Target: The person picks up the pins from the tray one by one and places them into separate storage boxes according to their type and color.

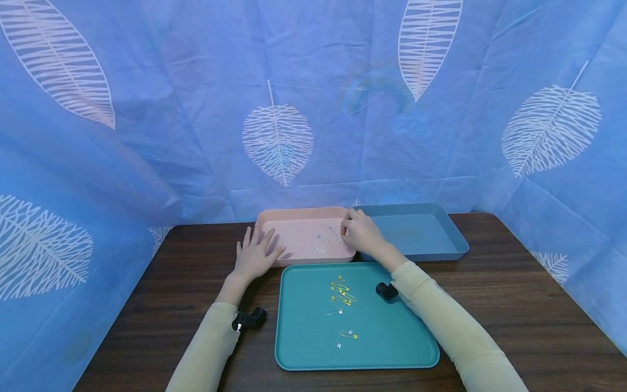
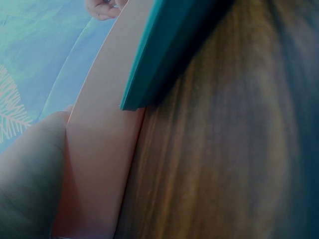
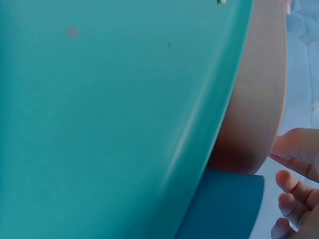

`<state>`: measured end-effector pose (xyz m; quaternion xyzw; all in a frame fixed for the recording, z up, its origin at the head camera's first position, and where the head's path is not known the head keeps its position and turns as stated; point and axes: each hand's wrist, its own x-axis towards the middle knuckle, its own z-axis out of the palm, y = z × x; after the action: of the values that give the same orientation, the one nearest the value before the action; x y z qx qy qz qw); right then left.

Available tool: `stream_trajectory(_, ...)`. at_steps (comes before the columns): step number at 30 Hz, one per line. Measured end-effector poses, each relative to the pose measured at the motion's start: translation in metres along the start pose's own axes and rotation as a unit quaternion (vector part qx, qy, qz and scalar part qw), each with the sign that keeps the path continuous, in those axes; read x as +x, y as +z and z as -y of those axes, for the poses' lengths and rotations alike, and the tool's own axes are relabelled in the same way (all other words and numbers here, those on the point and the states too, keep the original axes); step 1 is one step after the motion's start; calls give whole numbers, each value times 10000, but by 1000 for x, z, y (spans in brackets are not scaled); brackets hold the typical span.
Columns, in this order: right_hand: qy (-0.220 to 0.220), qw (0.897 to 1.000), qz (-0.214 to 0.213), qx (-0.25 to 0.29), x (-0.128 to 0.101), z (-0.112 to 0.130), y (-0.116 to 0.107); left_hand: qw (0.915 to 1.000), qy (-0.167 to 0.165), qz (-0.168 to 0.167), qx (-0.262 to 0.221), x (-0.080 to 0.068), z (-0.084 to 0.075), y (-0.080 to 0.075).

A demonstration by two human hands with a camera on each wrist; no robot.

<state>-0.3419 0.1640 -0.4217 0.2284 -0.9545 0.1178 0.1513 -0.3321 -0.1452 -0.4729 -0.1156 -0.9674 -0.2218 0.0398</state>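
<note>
My left hand (image 1: 256, 257), fingers spread, rests at the front left corner of a pink tray (image 1: 289, 231). In the left wrist view, part of this hand (image 2: 32, 174) lies against the tray's outer wall. My right hand (image 1: 364, 234) is over the pink tray's right end, with its fingers bent. Whether anything is between the fingertips is hidden. Silver safety pins (image 1: 320, 251) lie in the pink tray near that hand. A teal tray (image 1: 392, 343) in front holds a cluster of yellow safety pins (image 1: 345, 296), a silver safety pin (image 1: 335, 312) and a few others closer to me.
A blue tray (image 1: 416, 253) stands right of the pink one, partly behind my right forearm. All three trays sit close together on a dark wooden table (image 1: 166, 305). A blue leaf-patterned cloth (image 1: 333, 147) hangs right behind the table.
</note>
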Motion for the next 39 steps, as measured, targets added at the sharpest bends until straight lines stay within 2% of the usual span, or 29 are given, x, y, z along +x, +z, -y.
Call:
stream_trajectory(12,-521,9986,-111,12,-22,14,-12,10000,23,-21,23,0,-1,-2)
stream_trajectory(21,-719,9969,-121,309,-40,30,-17,9999,73,-96,-16,-1,-2,-3)
stream_trajectory(29,-1187,9898,198,762,-55,43,-17,10000,63,-55,-47,0,-1,-3)
stream_trajectory(39,-1728,9802,586,774,-70,56,-13,9999,63,-115,-1,-1,0,0)
